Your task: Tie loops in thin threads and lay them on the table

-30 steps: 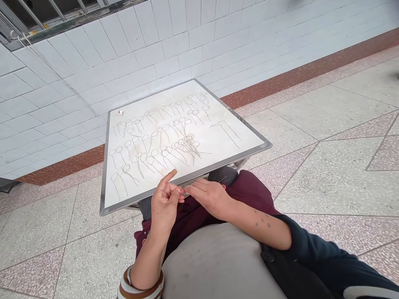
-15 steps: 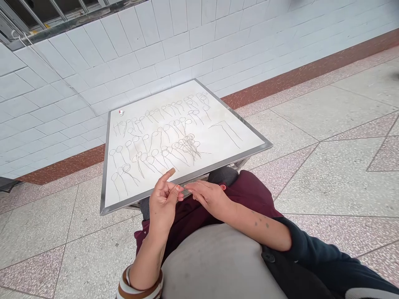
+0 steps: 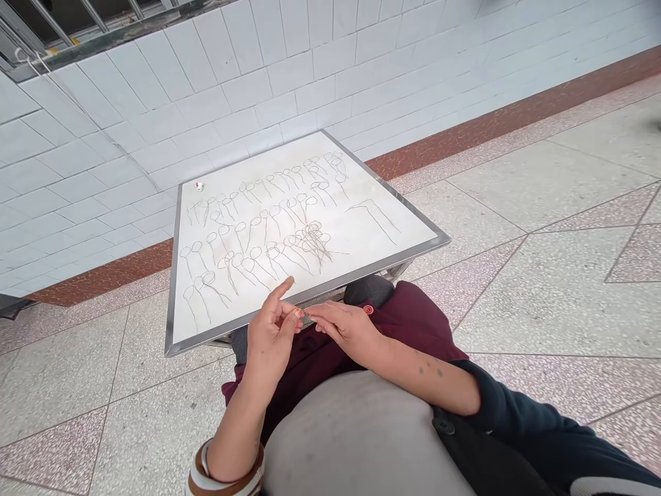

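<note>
My left hand [image 3: 269,339] is closed in a pinch of thumb against fingers, its index finger raised, just beyond the near edge of the white table [image 3: 372,234]. Close beside it, my right hand [image 3: 347,326] has its thumb and fingers pressed together, the tips almost meeting those of the left. Whatever lies between the fingertips is too thin to make out. Rows of thin dark looped strands [image 3: 257,222], each with two loose tails, lie on the tabletop. Nearer the hands is a tangled bunch of these strands [image 3: 316,241]; a few bent strands [image 3: 379,217] lie to its right.
A small white and red object [image 3: 200,186] sits at the table's far left corner. The table has a grey metal rim [image 3: 403,253]. Behind it stands a white tiled wall [image 3: 289,76] with a barred window [image 3: 98,21]. Speckled floor tiles [image 3: 516,296] surround the table.
The left forearm has shifted slightly left, and the raised index finger has tipped a little to the right. Both hands keep their pinch; the strands on the table lie as before.
</note>
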`<state>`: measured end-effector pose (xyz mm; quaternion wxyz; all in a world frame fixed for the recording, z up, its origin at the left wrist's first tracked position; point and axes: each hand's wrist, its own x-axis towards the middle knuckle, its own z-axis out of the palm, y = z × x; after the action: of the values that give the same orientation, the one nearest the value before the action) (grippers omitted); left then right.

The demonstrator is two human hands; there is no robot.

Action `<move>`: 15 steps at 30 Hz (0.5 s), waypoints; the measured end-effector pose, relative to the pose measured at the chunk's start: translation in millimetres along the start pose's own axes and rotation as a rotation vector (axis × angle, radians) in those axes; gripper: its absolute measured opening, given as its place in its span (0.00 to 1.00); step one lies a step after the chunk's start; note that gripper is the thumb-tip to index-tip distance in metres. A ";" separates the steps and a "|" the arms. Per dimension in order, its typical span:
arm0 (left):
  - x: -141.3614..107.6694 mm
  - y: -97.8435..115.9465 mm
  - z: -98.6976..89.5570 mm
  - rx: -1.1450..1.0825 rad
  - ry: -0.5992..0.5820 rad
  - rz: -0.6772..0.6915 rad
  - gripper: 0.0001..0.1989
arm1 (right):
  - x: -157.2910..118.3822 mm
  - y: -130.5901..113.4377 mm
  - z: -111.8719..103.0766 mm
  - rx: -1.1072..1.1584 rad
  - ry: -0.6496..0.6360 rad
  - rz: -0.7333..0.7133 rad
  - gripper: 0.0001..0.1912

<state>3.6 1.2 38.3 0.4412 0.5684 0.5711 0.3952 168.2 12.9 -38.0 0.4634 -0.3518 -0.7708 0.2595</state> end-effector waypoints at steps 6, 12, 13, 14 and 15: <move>3.7 2.2 -8.2 -0.017 0.053 -0.011 0.26 | -2.3 1.6 -2.0 0.083 -0.101 0.113 0.16; 3.6 2.6 -12.4 -0.022 0.057 -0.035 0.24 | -2.1 2.6 -1.0 0.071 -0.066 0.044 0.17; 3.5 2.5 -12.5 -0.022 0.054 -0.044 0.24 | -2.8 3.8 -0.3 0.076 -0.059 0.041 0.18; 3.4 2.4 -12.8 -0.021 0.051 -0.051 0.24 | -3.7 5.2 0.6 0.084 -0.053 0.042 0.18; 3.5 2.5 -13.3 -0.019 0.049 -0.056 0.24 | -4.7 6.6 1.3 0.094 -0.051 0.047 0.19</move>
<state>-8.2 5.5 44.4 0.4435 0.5383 0.5933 0.4020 170.6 13.2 -45.9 0.4536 -0.3409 -0.7608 0.3150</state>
